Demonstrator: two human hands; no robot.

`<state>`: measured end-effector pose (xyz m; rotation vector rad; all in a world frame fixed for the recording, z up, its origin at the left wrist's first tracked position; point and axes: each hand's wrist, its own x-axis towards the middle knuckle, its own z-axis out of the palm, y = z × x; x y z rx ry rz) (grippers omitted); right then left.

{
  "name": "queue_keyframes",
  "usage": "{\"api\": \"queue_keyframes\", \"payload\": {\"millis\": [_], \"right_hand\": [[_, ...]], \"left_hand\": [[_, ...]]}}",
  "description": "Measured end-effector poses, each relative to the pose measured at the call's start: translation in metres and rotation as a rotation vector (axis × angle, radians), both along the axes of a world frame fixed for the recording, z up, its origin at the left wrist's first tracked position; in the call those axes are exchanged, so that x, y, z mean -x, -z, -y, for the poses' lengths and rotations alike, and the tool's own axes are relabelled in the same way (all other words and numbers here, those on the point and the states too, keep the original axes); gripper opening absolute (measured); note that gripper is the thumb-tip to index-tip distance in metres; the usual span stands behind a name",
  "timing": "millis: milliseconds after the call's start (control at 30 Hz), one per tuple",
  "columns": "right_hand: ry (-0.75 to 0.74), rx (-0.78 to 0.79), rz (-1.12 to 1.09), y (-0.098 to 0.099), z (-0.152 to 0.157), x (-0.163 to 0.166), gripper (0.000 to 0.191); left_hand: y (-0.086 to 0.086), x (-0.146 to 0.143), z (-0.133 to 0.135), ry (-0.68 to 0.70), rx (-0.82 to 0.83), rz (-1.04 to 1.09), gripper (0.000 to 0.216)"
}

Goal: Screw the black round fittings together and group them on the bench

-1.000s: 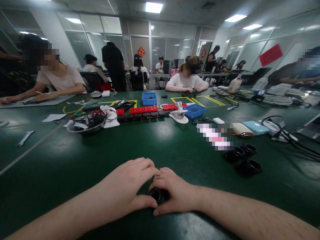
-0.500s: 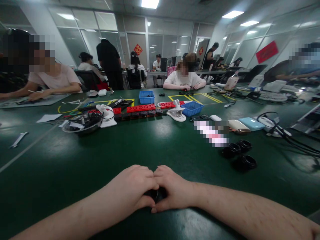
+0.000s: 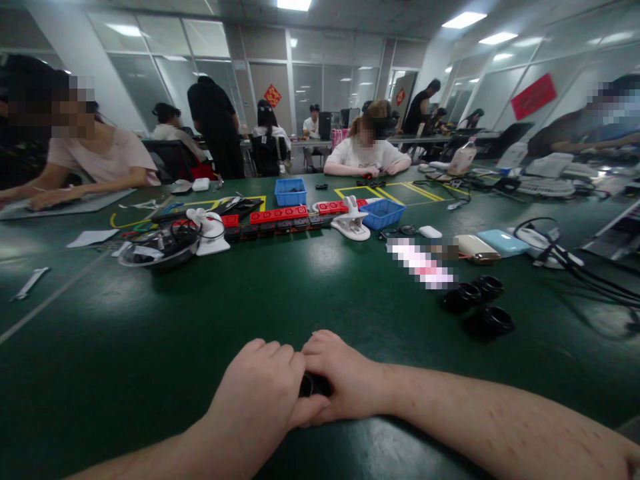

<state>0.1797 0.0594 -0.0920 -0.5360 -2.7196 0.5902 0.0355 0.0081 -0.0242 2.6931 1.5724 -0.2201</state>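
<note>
Green table [image 3: 215, 313]: one broad, shiny top; the person works at its near side.
Co-worker [image 3: 367, 155]: one person in a white top, seated across from us, forearms on the table's far edge.
Left hand [image 3: 260, 387]: one of two bare hands, its fingers curled over the left side of a black part, thumb stretched beneath it to the other thumb.
Right hand [image 3: 345, 373]: wrapped snugly round the right side of that same part, so both hands hold it together.
Red row [image 3: 278, 213]: one line of three red sections, well beyond the hands.
Metal bowl [image 3: 159, 259]: one, heaped with dark items, left of the row.
White clip stands [image 3: 351, 227]: two, one beside the bowl, one near the row's right end.
Blue bins [image 3: 383, 215]: two, behind and beside the row.
Black rings [image 3: 490, 323]: three, grouped to the person's right, well apart from the hands.
Wrench [image 3: 30, 284]: one, far left, lying slantwise.
Black part [image 3: 321, 385]: one, between the hands, low in the centre. Its round hollow end faces up and toward the left hand. Fingers stand in the way, hiding most of it, so I cannot tell its long axis.
</note>
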Motion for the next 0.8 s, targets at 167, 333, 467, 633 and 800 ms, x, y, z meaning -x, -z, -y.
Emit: {"api": "queue_keyframes", "payload": {"millis": [167, 333, 467, 633, 800], "right_hand": [[0.0, 0.019, 0.026, -0.001, -0.001, 0.0, 0.035], [-0.023, 0.075, 0.012, -0.005, 0.0, -0.002, 0.038], [-0.026, 0.086, 0.007, -0.006, 0.0, -0.003, 0.041], [-0.029, 0.078, 0.028, -0.004, 0.0, -0.002, 0.041], [-0.019, 0.101, 0.05, -0.006, 0.0, -0.002, 0.04]], "left_hand": [[-0.003, 0.0, -0.003, -0.009, 0.062, 0.04, 0.037], [-0.02, 0.007, -0.008, -0.022, 0.121, 0.063, 0.038], [-0.031, 0.02, -0.012, 0.212, 0.192, 0.181, 0.016], [-0.021, 0.032, -0.014, 0.379, 0.245, 0.29, 0.032], [-0.014, 0.028, -0.015, 0.35, 0.265, 0.271, 0.033]]}}
